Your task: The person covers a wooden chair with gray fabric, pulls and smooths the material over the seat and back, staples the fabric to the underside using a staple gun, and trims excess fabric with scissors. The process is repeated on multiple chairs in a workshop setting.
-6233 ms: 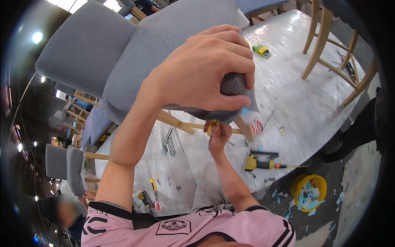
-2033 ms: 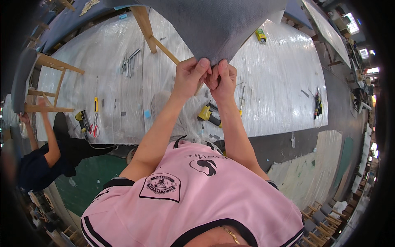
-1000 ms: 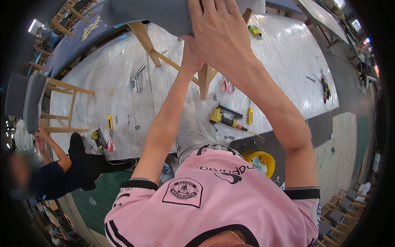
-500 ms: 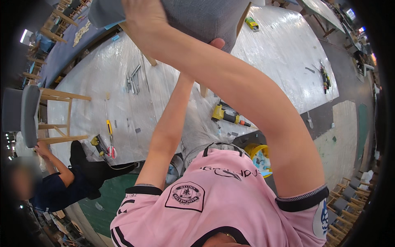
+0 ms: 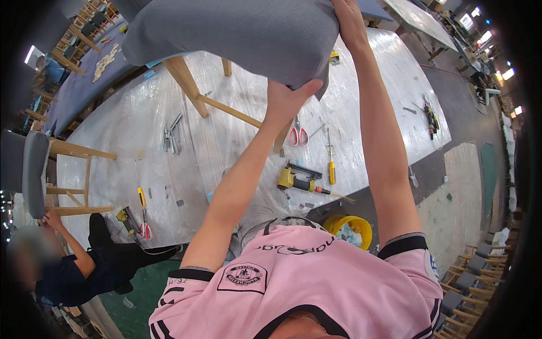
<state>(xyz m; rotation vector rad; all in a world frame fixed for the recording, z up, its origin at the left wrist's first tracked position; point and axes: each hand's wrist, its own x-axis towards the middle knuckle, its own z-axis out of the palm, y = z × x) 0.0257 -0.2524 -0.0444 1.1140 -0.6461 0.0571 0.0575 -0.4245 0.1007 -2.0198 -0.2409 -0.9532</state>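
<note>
A chair with a grey fabric-covered seat and pale wooden legs stands on the plastic-covered table in front of me. My left hand grips the near right corner of the seat, its thumb on the fabric and its fingers mostly hidden under the edge. Higher up, my right hand is closed round the seat's right edge, with some fingers hidden or cut off by the frame. Red-handled scissors, a yellow screwdriver-like tool and a yellow-black staple gun lie below the seat.
The table's plastic sheet also bears metal pieces, another staple gun and dark-handled tools. A yellow bucket stands by the near edge. At left, a co-worker holds another grey chair.
My right arm has uncrossed from over my left, its hand going from the seat's left part to its right edge. The chair has turned and shifted, uncovering the scissors and screwdriver-like tool.
</note>
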